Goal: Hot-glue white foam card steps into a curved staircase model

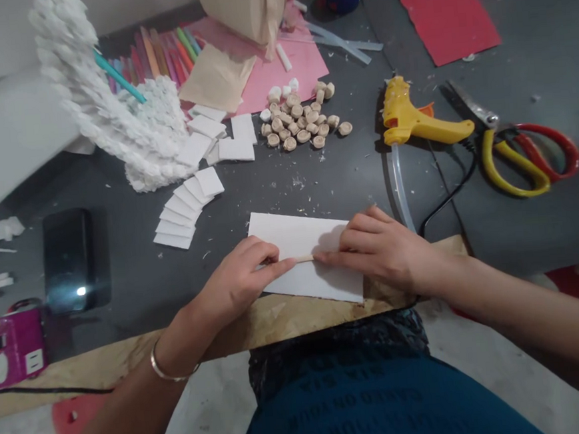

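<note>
A white sheet of card (pixel 319 281) lies at the table's front edge. Across its middle runs a thin, cream-coloured paper roll (pixel 304 259), held down at both ends by my fingers. My left hand (pixel 238 274) has its fingers curled in, with the thumb pressed on the roll's left end. On the roll's right end rest the fingertips of my right hand (pixel 380 250), its other fingers bent over the card. Most of the roll is hidden under the fingers. Beyond the card sits a cluster of small beige coiled paper discs (pixel 302 122), with a few white ones (pixel 274 94) behind.
To the right lie a yellow glue gun (pixel 422 123) with its cord and red-and-yellow scissors (pixel 509 143). White card squares (pixel 183 208) fan out at left, near a white textured craft piece (pixel 96 118). A black phone (pixel 69 261) lies farther left. Red paper (pixel 446 11) is behind.
</note>
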`<state>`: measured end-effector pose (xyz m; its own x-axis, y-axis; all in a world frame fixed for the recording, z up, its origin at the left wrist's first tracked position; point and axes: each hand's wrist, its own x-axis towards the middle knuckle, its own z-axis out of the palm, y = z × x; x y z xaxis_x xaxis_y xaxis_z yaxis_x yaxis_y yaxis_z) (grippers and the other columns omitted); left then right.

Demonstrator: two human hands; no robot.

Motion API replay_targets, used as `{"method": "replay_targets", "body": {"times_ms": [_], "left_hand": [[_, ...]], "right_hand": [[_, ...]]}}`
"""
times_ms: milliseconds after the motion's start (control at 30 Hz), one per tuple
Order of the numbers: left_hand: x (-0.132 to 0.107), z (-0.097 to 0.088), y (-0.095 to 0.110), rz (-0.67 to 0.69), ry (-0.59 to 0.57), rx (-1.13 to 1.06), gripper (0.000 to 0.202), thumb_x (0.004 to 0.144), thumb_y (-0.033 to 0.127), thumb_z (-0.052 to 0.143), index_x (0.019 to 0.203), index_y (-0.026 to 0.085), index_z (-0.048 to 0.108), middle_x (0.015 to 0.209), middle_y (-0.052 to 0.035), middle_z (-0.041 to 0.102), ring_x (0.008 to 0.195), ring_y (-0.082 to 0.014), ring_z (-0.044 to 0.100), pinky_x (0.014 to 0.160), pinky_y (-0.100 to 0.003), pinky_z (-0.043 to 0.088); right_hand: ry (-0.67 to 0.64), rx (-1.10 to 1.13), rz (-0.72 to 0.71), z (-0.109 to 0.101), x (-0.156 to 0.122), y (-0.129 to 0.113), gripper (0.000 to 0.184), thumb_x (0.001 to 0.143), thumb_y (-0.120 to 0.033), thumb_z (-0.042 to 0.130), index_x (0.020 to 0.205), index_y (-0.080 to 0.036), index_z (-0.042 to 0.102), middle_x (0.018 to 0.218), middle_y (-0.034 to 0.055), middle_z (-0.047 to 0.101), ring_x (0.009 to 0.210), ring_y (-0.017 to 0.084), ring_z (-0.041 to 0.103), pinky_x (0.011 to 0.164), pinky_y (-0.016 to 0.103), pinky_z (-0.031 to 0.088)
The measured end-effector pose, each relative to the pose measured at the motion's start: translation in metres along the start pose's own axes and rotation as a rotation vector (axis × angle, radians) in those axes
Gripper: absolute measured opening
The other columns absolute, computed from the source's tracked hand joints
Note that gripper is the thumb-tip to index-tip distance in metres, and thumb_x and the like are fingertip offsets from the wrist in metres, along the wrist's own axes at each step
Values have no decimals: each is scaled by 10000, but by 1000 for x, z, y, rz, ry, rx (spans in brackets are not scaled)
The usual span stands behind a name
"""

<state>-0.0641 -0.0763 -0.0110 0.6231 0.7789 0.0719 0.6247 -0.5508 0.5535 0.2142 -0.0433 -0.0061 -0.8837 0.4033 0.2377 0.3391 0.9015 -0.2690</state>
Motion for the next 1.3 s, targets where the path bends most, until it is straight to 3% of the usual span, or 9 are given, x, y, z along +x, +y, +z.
{"method": "replay_targets", "body": {"times_ms": [133,233,467,700,867,1033,1167,1233,1300], "left_hand": [[-3,-2,-2,236,36,157,315,947,108,467,1220,168,610,925,-68,656,842,-171,573,752,-303,467],[-3,-3,0,281,44,217,339,932,69,471,1240,153,587,929,-69,660,839,-169,574,762,-301,476],[-3,-6,2,296,85,240,244,938,94,472,1096,146,650,945,-83,678,855,-178,581,768,-299,481],[-9,-5,2,258,90,168,287,975,148,416,1126,165,659,935,-87,681,862,-178,601,767,-307,481],[-15,-3,4,281,121,271,269,969,136,429,1119,142,652,946,-90,688,865,-179,605,764,-304,490],[-30,3,3,197,149,318,247,943,143,494,1143,174,635,970,-78,685,895,-180,612,771,-318,493],[-33,12,28,69,303,375,198,903,127,552,1070,155,656,977,-103,689,962,-216,624,819,-357,512],[-27,22,49,-11,384,336,245,904,166,573,1142,133,621,1099,-138,675,1099,-241,602,917,-387,507],[-18,35,68,-61,343,269,435,950,321,515,1320,94,498,1332,-195,573,1324,-281,466,1050,-446,449]], "right_hand": [[5,-17,-49,-2,2,0,300,952,-112,439,1194,-122,616,839,73,613,808,204,404,713,337,288],[-42,-37,-59,-2,4,1,356,954,-114,429,1282,-131,568,834,69,601,806,209,394,725,341,295],[-132,-121,-78,-1,8,0,491,905,-114,494,1393,-173,491,833,70,561,819,225,387,731,349,283],[-183,-179,-86,0,10,-1,548,887,-121,535,1423,-206,461,846,67,558,822,225,404,746,354,272],[-197,-206,-78,2,11,-3,594,879,-134,548,1450,-238,424,859,63,557,826,231,418,754,356,275],[-170,-200,-91,3,12,-2,580,874,-126,548,1430,-259,449,852,54,567,824,226,431,772,357,278],[-135,-210,-112,4,11,-2,537,885,-130,537,1406,-241,472,852,57,576,819,228,435,761,357,277],[-116,-219,-117,4,11,-2,448,906,-157,523,1349,-226,524,852,63,579,820,233,436,752,359,275],[-111,-222,-116,4,11,-3,307,914,-177,526,1208,-198,612,852,72,585,829,237,439,750,359,276]]}}
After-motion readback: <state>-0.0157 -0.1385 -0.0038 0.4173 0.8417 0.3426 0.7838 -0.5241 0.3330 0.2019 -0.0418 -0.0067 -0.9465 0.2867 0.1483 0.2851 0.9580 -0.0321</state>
